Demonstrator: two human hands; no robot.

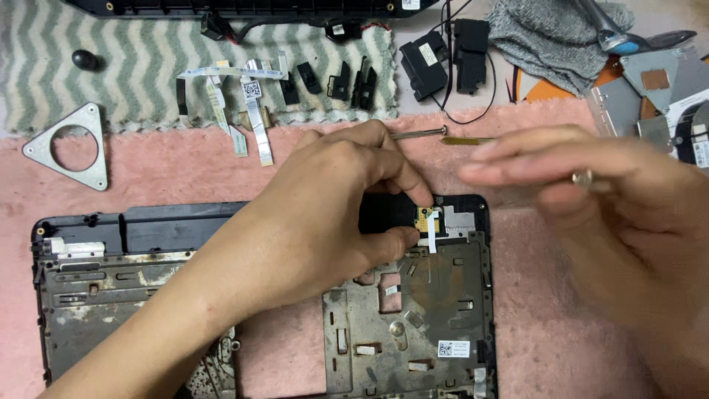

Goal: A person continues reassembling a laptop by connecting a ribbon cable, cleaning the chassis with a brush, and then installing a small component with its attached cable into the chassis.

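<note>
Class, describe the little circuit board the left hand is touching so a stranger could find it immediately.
Start at the stripped black laptop shell lying on the pink fluffy mat. Go to its upper right corner, where the left hand pinches with thumb and forefinger. There sits the small circuit board: the only yellowish piece, beside a white ribbon strip.

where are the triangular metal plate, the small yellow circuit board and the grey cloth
triangular metal plate (44,150): head view, on its left corner.
small yellow circuit board (424,216): head view, on its exposed face beside the left hand (325,214) fingertips.
grey cloth (550,37): head view, on its middle folds.

My left hand (325,214) pinches thumb against forefinger at frame centre, while my right hand (613,214) hovers blurred, fingers extended leftward.
</note>
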